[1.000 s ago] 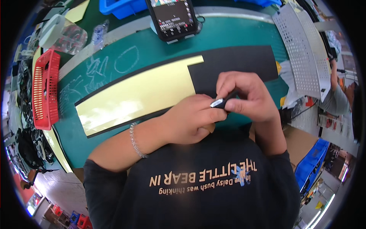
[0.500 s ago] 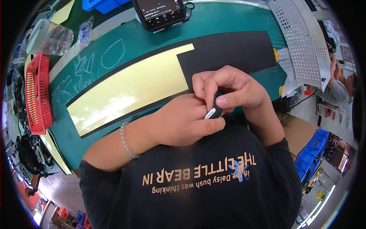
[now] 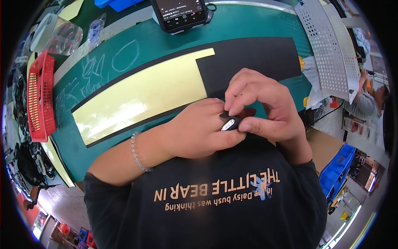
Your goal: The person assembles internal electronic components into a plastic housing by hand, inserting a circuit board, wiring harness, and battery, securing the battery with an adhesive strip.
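Note:
Close to my chest, my left hand (image 3: 198, 129) is closed around a small black piece (image 3: 233, 123) with a shiny silver strip on it; I cannot make out its exact kind. My right hand (image 3: 269, 106) meets it from the other side, its thumb and bent fingertips pinching at the black material. The fingers partly hide the piece. Beyond both hands lies a long curved black sheet (image 3: 253, 56) on the green table. A glossy pale-yellow sheet (image 3: 141, 97) covers much of its left part.
A phone (image 3: 180, 14) stands at the back edge of the green table (image 3: 166, 43). At the left are a red basket (image 3: 40, 99) and a clear plastic jar (image 3: 62, 37). A perforated white metal rack (image 3: 327, 45) stands at right, with a blue bin (image 3: 338, 170) below. Another person (image 3: 369, 99) is at far right.
My right hand has shifted slightly right, its thumb and fingers spreading wider around the black piece. More of the piece shows, while my left hand keeps hold in nearly the same place.

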`<action>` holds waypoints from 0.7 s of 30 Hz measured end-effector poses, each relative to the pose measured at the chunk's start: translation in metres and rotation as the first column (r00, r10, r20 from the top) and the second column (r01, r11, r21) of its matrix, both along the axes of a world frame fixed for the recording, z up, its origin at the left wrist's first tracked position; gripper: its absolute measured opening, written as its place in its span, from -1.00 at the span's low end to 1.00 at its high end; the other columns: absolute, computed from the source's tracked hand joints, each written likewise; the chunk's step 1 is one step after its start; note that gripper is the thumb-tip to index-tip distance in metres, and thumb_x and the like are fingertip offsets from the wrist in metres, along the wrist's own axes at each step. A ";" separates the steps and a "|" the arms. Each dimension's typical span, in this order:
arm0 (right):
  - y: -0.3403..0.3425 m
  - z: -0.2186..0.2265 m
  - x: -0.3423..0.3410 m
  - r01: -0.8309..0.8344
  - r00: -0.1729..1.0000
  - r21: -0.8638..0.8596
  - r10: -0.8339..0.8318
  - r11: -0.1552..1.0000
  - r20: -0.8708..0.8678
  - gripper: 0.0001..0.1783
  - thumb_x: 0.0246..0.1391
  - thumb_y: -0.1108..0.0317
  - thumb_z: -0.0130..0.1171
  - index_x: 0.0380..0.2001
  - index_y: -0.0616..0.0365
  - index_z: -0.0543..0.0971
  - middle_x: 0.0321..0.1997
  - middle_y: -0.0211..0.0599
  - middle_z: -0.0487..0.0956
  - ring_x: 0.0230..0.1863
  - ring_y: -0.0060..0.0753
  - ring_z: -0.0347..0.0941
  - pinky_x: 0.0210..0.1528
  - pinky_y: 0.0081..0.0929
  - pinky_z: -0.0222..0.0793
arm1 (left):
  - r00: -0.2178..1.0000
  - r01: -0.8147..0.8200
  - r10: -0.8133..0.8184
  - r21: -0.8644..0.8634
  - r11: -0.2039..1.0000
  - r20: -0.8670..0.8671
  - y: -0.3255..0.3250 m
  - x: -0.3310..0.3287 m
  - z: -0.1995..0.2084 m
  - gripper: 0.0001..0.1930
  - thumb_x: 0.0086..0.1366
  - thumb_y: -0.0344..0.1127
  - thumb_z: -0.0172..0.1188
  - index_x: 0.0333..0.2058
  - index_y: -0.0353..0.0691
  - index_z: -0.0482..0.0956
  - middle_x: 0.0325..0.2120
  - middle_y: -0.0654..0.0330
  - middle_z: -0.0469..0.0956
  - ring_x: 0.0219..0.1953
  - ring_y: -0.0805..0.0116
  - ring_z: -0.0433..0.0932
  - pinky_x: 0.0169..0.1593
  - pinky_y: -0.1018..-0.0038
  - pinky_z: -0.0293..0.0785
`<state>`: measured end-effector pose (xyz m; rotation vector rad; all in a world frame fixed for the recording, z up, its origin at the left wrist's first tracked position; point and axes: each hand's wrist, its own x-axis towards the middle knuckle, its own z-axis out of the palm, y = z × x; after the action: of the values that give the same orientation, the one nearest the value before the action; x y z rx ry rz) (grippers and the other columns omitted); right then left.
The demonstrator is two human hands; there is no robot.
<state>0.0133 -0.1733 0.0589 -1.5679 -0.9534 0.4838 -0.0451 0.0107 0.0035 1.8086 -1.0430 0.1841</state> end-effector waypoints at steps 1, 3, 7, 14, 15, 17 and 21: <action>0.000 0.000 -0.001 0.019 0.998 -0.021 -0.018 1.000 0.062 -0.77 -0.19 0.31 0.31 -0.44 0.19 0.56 -0.35 -0.26 0.54 -0.28 -0.33 0.38 -0.22 -0.45 0.28 | 1.000 -0.004 0.004 0.000 1.000 -0.001 -0.001 -0.001 0.000 -0.87 0.15 -0.26 0.09 -0.31 -0.06 0.48 -0.44 0.17 0.45 -0.35 0.14 0.46 -0.32 0.28 0.39; 0.000 0.002 -0.004 0.024 0.997 -0.019 -0.022 1.000 0.080 -0.77 -0.19 0.32 0.31 -0.44 0.18 0.56 -0.34 -0.27 0.55 -0.29 -0.33 0.38 -0.23 -0.43 0.28 | 0.999 -0.022 0.026 -0.104 0.994 0.032 -0.004 -0.001 0.000 -0.88 0.14 -0.25 0.11 -0.33 -0.05 0.49 -0.39 0.19 0.46 -0.35 0.14 0.47 -0.32 0.29 0.39; 0.000 0.003 -0.008 0.041 0.994 -0.020 -0.039 0.999 0.105 -0.80 -0.18 0.34 0.31 -0.44 0.17 0.56 -0.34 -0.28 0.56 -0.31 -0.32 0.39 -0.25 -0.39 0.28 | 0.998 0.003 0.002 -0.088 0.996 0.057 -0.003 -0.001 -0.004 -0.89 0.13 -0.25 0.12 -0.33 -0.01 0.49 -0.36 0.20 0.45 -0.36 0.16 0.47 -0.32 0.31 0.39; 0.000 0.006 -0.007 0.014 0.996 0.017 -0.015 1.000 0.085 -0.81 -0.19 0.38 0.30 -0.44 0.19 0.56 -0.34 -0.27 0.58 -0.34 -0.28 0.42 -0.25 -0.37 0.28 | 0.996 0.036 -0.033 -0.032 0.999 0.083 0.001 0.003 -0.001 -0.89 0.02 -0.26 0.18 -0.42 0.05 0.48 -0.46 0.19 0.40 -0.41 0.15 0.44 -0.38 0.30 0.36; 0.000 0.007 -0.007 0.000 0.999 0.015 -0.001 1.000 0.052 -0.80 -0.18 0.38 0.31 -0.43 0.20 0.57 -0.33 -0.26 0.58 -0.33 -0.28 0.42 -0.24 -0.37 0.28 | 0.996 0.067 -0.065 -0.026 0.997 0.058 0.002 0.004 0.001 -0.89 0.01 -0.27 0.19 -0.44 0.06 0.47 -0.48 0.19 0.39 -0.43 0.13 0.44 -0.39 0.29 0.35; 0.000 0.009 -0.008 -0.016 0.999 0.020 0.016 1.000 0.030 -0.79 -0.18 0.38 0.31 -0.41 0.21 0.57 -0.33 -0.25 0.57 -0.33 -0.27 0.41 -0.23 -0.36 0.28 | 0.992 0.112 -0.114 -0.025 0.993 -0.061 0.000 0.004 0.002 -0.89 0.01 -0.28 0.19 -0.45 0.05 0.47 -0.48 0.18 0.39 -0.43 0.12 0.43 -0.40 0.29 0.34; 0.001 0.014 -0.004 -0.117 0.993 0.004 0.117 0.993 -0.021 -0.77 -0.16 0.39 0.31 -0.38 0.23 0.58 -0.34 -0.24 0.56 -0.30 -0.26 0.40 -0.20 -0.37 0.26 | 0.995 0.091 -0.088 -0.081 0.993 0.043 -0.004 0.000 -0.006 -0.89 0.01 -0.31 0.18 -0.45 0.07 0.46 -0.50 0.18 0.37 -0.46 0.13 0.42 -0.42 0.29 0.32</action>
<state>0.0091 -0.1725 0.0728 -1.5066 -1.0332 0.5804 -0.0450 0.0064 -0.0023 1.6862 -1.1257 0.2067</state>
